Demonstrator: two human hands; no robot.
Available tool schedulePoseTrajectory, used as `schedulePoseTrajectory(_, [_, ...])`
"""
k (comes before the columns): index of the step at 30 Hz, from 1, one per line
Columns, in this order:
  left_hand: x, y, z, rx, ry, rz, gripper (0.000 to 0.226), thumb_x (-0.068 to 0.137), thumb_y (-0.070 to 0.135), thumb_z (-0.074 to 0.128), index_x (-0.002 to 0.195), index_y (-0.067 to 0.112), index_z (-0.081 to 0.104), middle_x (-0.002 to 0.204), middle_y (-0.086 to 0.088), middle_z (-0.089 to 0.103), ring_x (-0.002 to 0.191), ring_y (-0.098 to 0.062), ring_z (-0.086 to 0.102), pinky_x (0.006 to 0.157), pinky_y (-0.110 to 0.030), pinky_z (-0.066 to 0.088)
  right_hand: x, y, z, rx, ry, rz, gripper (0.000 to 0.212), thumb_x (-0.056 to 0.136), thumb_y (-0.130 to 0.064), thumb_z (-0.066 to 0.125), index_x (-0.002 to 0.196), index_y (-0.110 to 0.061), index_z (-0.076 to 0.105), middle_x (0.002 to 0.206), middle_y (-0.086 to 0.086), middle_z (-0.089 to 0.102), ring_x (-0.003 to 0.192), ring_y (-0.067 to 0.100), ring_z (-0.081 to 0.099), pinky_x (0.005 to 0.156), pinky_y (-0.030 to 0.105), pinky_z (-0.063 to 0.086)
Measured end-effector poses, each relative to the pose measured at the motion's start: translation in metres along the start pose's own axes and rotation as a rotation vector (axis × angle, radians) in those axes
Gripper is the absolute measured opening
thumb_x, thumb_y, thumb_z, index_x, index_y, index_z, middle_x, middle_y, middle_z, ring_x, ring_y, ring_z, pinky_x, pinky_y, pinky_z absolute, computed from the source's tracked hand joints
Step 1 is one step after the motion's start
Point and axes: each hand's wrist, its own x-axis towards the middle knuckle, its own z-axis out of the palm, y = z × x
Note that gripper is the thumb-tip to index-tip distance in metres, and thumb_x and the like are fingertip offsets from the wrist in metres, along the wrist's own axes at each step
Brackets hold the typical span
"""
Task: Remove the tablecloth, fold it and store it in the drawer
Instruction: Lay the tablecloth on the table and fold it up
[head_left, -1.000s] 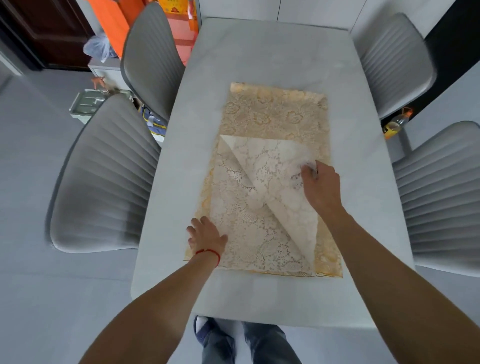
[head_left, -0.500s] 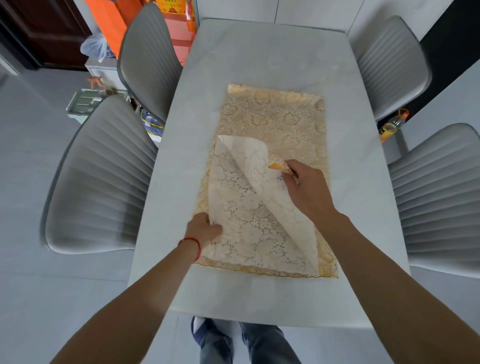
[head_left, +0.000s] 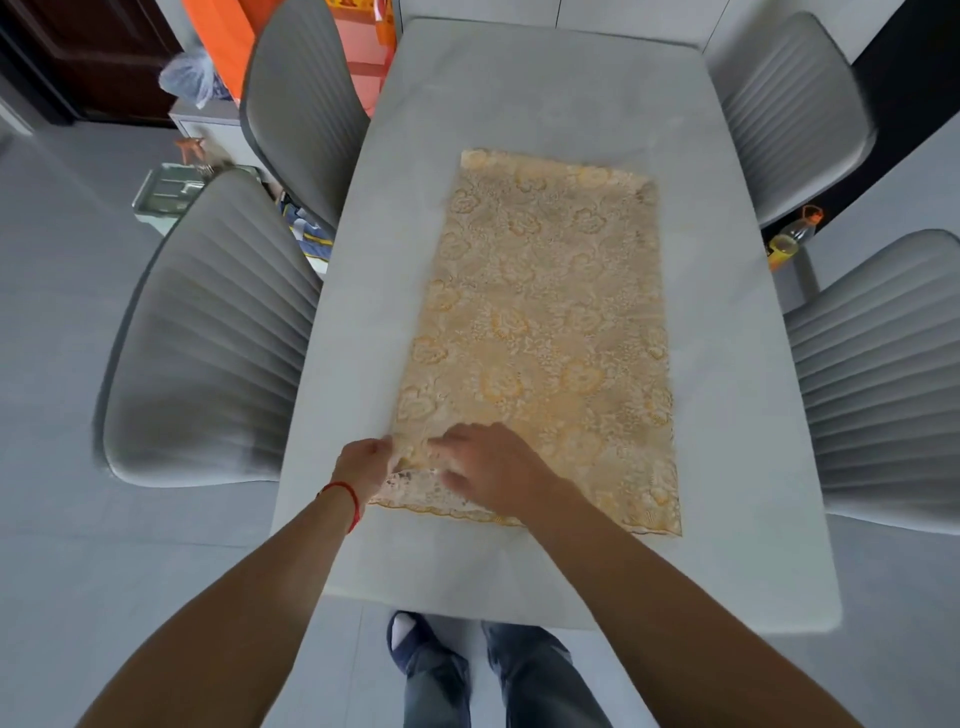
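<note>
Lying flat on table (head_left: 519, 93) | tablecloth (head_left: 545, 322) orange lace | both hands near-left corner

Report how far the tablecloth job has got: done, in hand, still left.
Done: the tablecloth is off its spread and lies as a narrow folded strip on the table. In hand: the left hand and right hand meet at its near left corner, fingers on the lace edge; the grip is blurred. Left: it is still long, so more folds are likely needed, then storing; no drawer is in view.
</note>
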Motion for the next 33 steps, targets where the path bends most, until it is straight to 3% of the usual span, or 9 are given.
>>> schedulePoseTrajectory(4, [-0.011,0.010,-0.002,-0.077,-0.066,-0.061,0.047,0.094,0.066,0.049,0.078,0.021,0.055,0.072,0.005,0.048,0.062,-0.017,0.045,0.060,-0.031,0.043,-0.037,0.014,0.042,0.044,-0.063,0.172,0.047,0.097,-0.030,0.058,0.143,-0.018,0.053,0.140,0.005,0.058,0.128,0.028,0.056,0.104,0.044,0.044])
schedulePoseTrajectory(7, [-0.013,0.009,0.002,-0.006,-0.120,0.059,0.020,0.089,0.019,0.073,0.107,0.013,0.065,0.087,-0.004,0.069,0.083,-0.028,0.067,0.074,-0.040,0.056,-0.085,0.037,0.062,-0.077,-0.012,0.469,0.068,0.083,-0.025,0.070,0.146,-0.022,0.045,0.155,0.008,0.040,0.145,0.033,0.038,0.117,0.056,0.028])
schedulePoseTrajectory(11, [-0.019,0.014,0.006,-0.216,-0.130,0.077,0.044,0.085,-0.013,0.064,0.126,0.001,0.059,0.100,-0.017,0.069,0.084,-0.030,0.066,0.072,-0.035,0.055,-0.141,0.064,0.070,-0.187,0.046,0.700,0.093,0.066,-0.037,0.085,0.151,-0.024,0.051,0.160,0.019,0.041,0.144,0.044,0.042,0.105,0.073,0.034])
schedulePoseTrajectory(16, [-0.026,0.032,0.000,-0.515,-0.200,0.054,0.059,0.092,-0.016,0.057,0.129,0.030,0.053,0.094,-0.018,0.065,0.073,-0.021,0.066,0.049,-0.020,0.055,-0.165,0.083,0.063,-0.172,0.060,0.750,0.073,0.074,-0.027,0.084,0.143,-0.018,0.060,0.151,0.022,0.050,0.133,0.044,0.052,0.090,0.062,0.052])
schedulePoseTrajectory(19, [-0.027,0.038,-0.004,-0.457,-0.194,0.116,0.067,0.092,-0.017,0.055,0.135,0.034,0.051,0.095,-0.017,0.064,0.081,-0.022,0.067,0.073,-0.027,0.058,-0.169,0.092,0.062,-0.150,0.113,0.740,0.072,0.079,-0.003,0.070,0.148,-0.019,0.055,0.151,0.022,0.049,0.129,0.041,0.054,0.070,0.048,0.061])
schedulePoseTrajectory(21, [-0.026,0.041,-0.005,-0.427,-0.195,0.141,0.068,0.090,-0.018,0.054,0.136,0.033,0.051,0.092,-0.016,0.062,0.081,-0.022,0.065,0.078,-0.030,0.056,-0.173,0.101,0.061,-0.104,0.197,0.697,0.062,0.082,0.000,0.066,0.141,-0.015,0.060,0.145,0.017,0.056,0.121,0.039,0.058,0.064,0.044,0.062])
schedulePoseTrajectory(25, [-0.023,0.050,-0.007,-0.412,-0.205,0.117,0.053,0.091,-0.018,0.050,0.130,0.016,0.061,0.086,-0.017,0.057,0.067,-0.024,0.056,0.056,-0.031,0.050,-0.182,0.115,0.056,-0.054,0.444,0.764,0.012,0.094,-0.018,0.069,0.105,-0.013,0.071,0.104,0.008,0.067,0.092,0.032,0.066,0.056,0.037,0.055])
schedulePoseTrajectory(30, [-0.024,0.060,-0.008,-0.425,-0.191,0.079,0.032,0.090,-0.015,0.048,0.105,-0.002,0.072,0.092,-0.022,0.061,0.056,-0.021,0.057,0.042,-0.023,0.043,-0.175,0.115,0.044,0.232,0.479,1.171,0.031,0.101,-0.056,0.048,0.091,-0.027,0.047,0.060,-0.008,0.050,0.072,0.034,0.068,0.062,0.035,0.043])
schedulePoseTrajectory(33, [-0.024,0.064,-0.006,-0.484,-0.177,0.017,0.025,0.092,-0.015,0.049,0.095,-0.004,0.071,0.097,-0.022,0.061,0.062,-0.025,0.053,0.040,-0.020,0.043,-0.172,0.107,0.051,0.326,0.484,1.053,0.025,0.101,-0.048,0.051,0.107,-0.025,0.047,0.081,-0.002,0.065,0.084,0.034,0.073,0.067,0.038,0.052])
